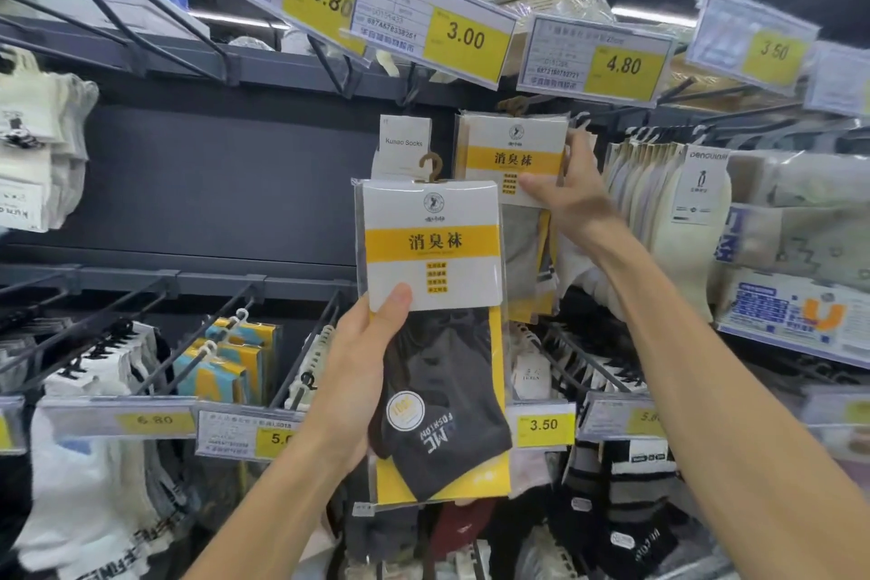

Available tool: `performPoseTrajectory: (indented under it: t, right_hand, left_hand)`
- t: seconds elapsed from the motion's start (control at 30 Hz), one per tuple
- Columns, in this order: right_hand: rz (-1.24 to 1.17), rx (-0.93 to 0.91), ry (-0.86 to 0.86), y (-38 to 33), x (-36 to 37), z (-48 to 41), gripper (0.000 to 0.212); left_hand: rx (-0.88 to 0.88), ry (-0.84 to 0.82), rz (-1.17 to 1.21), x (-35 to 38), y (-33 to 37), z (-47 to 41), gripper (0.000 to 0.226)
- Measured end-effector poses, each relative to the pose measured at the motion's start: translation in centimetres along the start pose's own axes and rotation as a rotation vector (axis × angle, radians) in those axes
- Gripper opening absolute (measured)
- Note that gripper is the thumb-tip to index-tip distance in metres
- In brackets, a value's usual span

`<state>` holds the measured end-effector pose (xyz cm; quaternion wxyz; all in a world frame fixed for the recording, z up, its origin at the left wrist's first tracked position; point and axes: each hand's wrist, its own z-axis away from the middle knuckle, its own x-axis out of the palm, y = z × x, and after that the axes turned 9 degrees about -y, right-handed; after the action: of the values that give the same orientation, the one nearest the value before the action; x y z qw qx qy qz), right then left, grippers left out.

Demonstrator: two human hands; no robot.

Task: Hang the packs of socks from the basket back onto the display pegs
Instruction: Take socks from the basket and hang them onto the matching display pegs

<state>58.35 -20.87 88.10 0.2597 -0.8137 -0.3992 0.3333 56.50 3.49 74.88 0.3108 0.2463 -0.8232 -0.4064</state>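
Note:
My left hand (362,372) grips a clear pack of dark socks (435,344) with a white and yellow header card and a brown hook on top, held upright in front of the shelf. My right hand (562,188) reaches higher and holds a matching pack with grey socks (513,155), thumb on its front and fingers behind. That pack's brown hook (515,105) sits at a peg under the 4.80 price tag (595,57). The basket is out of view.
Slanted black pegs (221,320) jut out at lower left, carrying white and blue-yellow sock packs. A row of cream socks (668,212) hangs right of my right hand. A Kunao Socks pack (404,141) hangs behind the dark pack. Price tags overhang from the upper rail.

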Motion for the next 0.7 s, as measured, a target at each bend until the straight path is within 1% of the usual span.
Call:
performPoseTrajectory:
  t: [0.17,0.2,0.23,0.27,0.3,0.33,0.37,0.4,0.43,0.47,0.53,0.57,0.6,0.63,0.7]
  right_hand:
    - [-0.005,0.03,-0.005,-0.2,0.3,0.3,0.059]
    - [-0.018,0.046,-0.017,-0.3,0.4,0.5,0.061]
    - [0.022,0.054,-0.007,-0.6,0.5,0.9,0.061]
    - [0.122,0.041,0.062,-0.8,0.7,1.6,0.059]
    - [0.241,-0.007,0.191,-1.1,1.0,2.5,0.053]
    - [0.298,-0.09,0.338,-1.4,1.4,3.8,0.046]
    - [0.273,-0.188,0.438,-1.8,2.0,5.4,0.038]
    - [0.222,-0.266,0.453,-2.1,2.5,7.0,0.034]
    - [0.173,-0.303,0.376,-2.5,3.1,8.6,0.034]
    - [0.119,-0.279,0.229,-2.8,3.8,10.0,0.039]
    - [-0.009,-0.152,-0.067,-3.3,4.7,11.8,0.056]
    - [-0.08,-0.102,-0.142,-3.1,4.9,12.1,0.06]
    - [-0.152,-0.063,-0.143,-2.8,4.7,12.1,0.06]
    - [-0.221,-0.035,-0.086,-2.6,4.3,11.8,0.055]
    - [-0.356,0.013,0.101,-2.2,3.0,10.6,0.045]
  left_hand:
    - [0.008,-0.035,-0.053,0.0,0.1,0.1,0.038]
    - [0.007,-0.032,-0.055,0.1,0.1,0.1,0.036]
    - [0.008,-0.029,-0.059,0.1,0.0,0.2,0.031]
    - [0.01,-0.028,-0.064,0.1,0.0,0.2,0.027]
    - [0.015,-0.03,-0.071,0.1,0.0,0.2,0.026]
    - [0.021,-0.034,-0.075,0.1,0.1,0.2,0.025]
    - [0.029,-0.042,-0.078,0.1,0.1,0.2,0.024]
    - [0.032,-0.052,-0.077,0.1,0.1,0.1,0.025]
    - [0.036,-0.062,-0.075,0.0,0.1,0.0,0.027]
    - [0.038,-0.072,-0.074,0.1,0.1,0.0,0.03]
    - [0.044,-0.091,-0.109,0.1,-0.1,-0.2,0.03]
    - [0.047,-0.103,-0.138,0.2,-0.2,-0.4,0.031]
    - [0.051,-0.12,-0.164,0.3,-0.4,-0.4,0.032]
    - [0.061,-0.139,-0.2,0.4,-0.5,-0.5,0.03]
    - [0.097,-0.138,-0.282,0.6,-0.7,-0.5,0.027]
